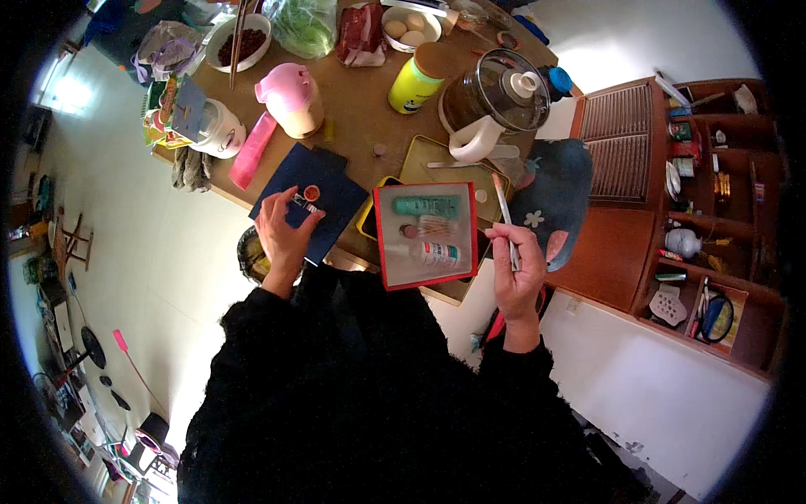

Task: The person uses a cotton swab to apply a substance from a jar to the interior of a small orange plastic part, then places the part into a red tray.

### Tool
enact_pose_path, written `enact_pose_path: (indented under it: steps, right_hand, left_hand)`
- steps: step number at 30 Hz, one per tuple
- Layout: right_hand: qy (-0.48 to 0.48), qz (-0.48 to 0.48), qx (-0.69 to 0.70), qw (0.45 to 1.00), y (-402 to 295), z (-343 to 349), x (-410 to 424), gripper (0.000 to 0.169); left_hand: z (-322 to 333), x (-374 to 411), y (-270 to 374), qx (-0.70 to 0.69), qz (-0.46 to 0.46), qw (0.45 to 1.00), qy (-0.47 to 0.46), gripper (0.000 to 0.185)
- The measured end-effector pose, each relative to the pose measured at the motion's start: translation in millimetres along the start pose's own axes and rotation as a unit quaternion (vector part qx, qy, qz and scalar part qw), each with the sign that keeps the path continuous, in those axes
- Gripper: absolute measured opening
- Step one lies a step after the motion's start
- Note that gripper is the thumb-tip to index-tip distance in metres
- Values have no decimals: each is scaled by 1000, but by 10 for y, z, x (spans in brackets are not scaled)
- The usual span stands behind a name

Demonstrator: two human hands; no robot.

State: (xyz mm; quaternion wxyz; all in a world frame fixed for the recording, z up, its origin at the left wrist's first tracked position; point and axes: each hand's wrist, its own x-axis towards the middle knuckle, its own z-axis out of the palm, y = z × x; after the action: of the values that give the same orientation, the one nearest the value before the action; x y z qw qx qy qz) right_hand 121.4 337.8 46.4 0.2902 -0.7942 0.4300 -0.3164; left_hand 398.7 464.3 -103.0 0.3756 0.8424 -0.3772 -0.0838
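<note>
My left hand (283, 230) is over a dark blue flat board or book (330, 183), thumb and fingers spread around a small printed piece (305, 205); whether it touches the piece is unclear. Beside that lies a small round orange-brown item (312, 193). My right hand (519, 264) grips a slim white stick with an orange tip (504, 205), possibly a brush or pen. Between my hands is a red-rimmed shallow box (473, 252), holding a green tube (428, 206), a bundle of cotton swabs (437, 227), a small round brownish item (408, 231) and a small white labelled bottle (439, 254).
Behind stand a pink-lidded bottle (293, 101), a yellow-green jar (415, 82) and a glass pot (494, 94). A pink case (253, 151) lies left. Farther back are bowls of eggs (412, 28) and dark red beans (242, 47). A patterned stool or chair (557, 189) is right.
</note>
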Motion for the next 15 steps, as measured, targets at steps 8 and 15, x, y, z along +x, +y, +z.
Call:
enact_pose_path:
  steps: [8,15]
  right_hand:
    - [3,5,-55,998,376,-185,-209,14]
    - [-12,63,-15,998,646,-278,-343,21]
  left_hand:
    - [-339,-481,-74,-86,7,996,-11,6]
    - [-498,-655,207,-35,68,994,-76,7]
